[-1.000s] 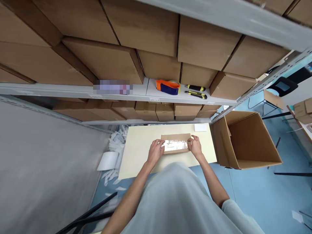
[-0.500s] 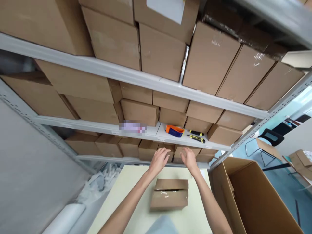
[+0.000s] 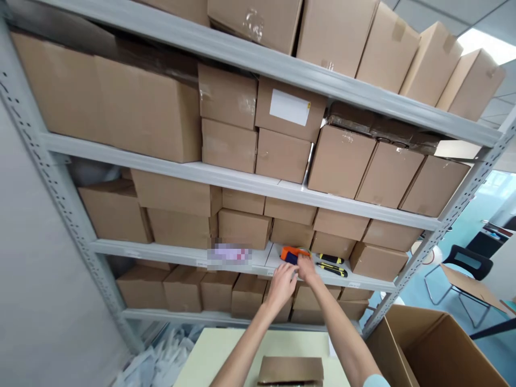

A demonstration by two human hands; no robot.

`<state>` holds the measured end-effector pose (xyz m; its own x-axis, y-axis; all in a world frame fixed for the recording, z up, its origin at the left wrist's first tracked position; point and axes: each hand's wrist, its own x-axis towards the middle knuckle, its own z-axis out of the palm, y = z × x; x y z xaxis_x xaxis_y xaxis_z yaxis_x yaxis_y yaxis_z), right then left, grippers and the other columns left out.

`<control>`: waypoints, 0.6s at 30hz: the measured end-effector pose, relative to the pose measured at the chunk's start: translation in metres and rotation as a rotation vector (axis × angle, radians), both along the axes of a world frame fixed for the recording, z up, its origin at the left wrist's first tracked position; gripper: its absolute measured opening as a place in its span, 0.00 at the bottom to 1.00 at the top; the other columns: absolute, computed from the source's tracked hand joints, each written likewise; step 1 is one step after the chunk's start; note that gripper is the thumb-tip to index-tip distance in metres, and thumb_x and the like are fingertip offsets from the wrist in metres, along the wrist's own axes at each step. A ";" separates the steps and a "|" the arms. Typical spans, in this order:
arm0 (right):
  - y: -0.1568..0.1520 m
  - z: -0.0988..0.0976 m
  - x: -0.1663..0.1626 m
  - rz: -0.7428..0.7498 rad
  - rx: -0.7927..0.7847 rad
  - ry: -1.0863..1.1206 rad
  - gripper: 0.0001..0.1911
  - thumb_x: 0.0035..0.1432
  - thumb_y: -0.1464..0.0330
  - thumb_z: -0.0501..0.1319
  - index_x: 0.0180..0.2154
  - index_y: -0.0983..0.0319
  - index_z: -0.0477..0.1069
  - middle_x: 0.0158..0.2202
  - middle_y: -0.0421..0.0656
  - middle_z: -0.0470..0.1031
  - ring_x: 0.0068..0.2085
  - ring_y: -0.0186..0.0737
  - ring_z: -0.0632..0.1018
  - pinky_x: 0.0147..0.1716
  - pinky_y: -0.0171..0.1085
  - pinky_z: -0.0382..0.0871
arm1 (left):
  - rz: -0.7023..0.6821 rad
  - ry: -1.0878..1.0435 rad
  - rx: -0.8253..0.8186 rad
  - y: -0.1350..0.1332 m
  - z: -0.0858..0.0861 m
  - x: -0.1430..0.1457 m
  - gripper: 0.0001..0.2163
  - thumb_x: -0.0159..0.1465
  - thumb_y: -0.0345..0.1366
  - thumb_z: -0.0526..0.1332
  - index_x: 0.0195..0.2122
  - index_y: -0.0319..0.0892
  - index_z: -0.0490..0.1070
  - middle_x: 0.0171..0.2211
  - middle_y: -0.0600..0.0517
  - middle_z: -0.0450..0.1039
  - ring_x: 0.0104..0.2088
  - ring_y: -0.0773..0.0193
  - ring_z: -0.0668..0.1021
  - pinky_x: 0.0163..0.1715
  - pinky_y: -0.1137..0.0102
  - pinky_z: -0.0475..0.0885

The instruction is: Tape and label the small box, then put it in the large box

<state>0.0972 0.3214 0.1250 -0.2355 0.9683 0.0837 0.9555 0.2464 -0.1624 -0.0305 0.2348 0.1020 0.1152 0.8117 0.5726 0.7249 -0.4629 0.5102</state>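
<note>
Tape dispenser (image 3: 293, 254) on shelf (image 3: 258, 257); right hand (image 3: 307, 269) touches it, grip unclear; left hand (image 3: 282, 284) beside.

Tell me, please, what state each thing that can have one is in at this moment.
Right hand: on the tape dispenser, grip hidden.
Left hand: fingers bent at the shelf edge, holding nothing visible.
Tape dispenser: lying on the shelf.
Utility knives: lying flat, blades not visible.
Small box: flaps shut, on the table.
Large carton: open at the top.
</note>
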 end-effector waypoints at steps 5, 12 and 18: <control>0.001 -0.007 -0.003 -0.030 0.012 0.028 0.32 0.61 0.81 0.62 0.66 0.75 0.69 0.60 0.67 0.79 0.66 0.57 0.78 0.67 0.48 0.65 | 0.015 -0.074 -0.013 -0.009 -0.013 0.003 0.14 0.70 0.30 0.57 0.51 0.44 0.81 0.49 0.44 0.83 0.52 0.48 0.81 0.55 0.52 0.77; -0.036 -0.023 0.016 -0.009 0.092 0.273 0.24 0.69 0.74 0.56 0.64 0.66 0.71 0.59 0.59 0.81 0.59 0.53 0.81 0.63 0.48 0.72 | 0.044 -0.262 -0.131 -0.038 -0.032 -0.012 0.17 0.70 0.39 0.56 0.53 0.45 0.80 0.48 0.43 0.85 0.51 0.47 0.85 0.54 0.50 0.81; -0.146 -0.092 0.027 0.028 0.101 1.261 0.26 0.64 0.45 0.64 0.50 0.58 0.79 0.47 0.52 0.86 0.50 0.59 0.86 0.53 0.53 0.82 | 0.038 -0.564 -0.303 -0.098 -0.059 -0.008 0.24 0.69 0.56 0.59 0.56 0.45 0.77 0.49 0.42 0.85 0.49 0.47 0.87 0.53 0.52 0.83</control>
<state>0.1246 0.1753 0.0330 0.0412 0.9406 0.3370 0.1459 0.3280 -0.9333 -0.0388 0.1369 0.0429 -0.1688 0.9446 0.2814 0.3199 -0.2175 0.9222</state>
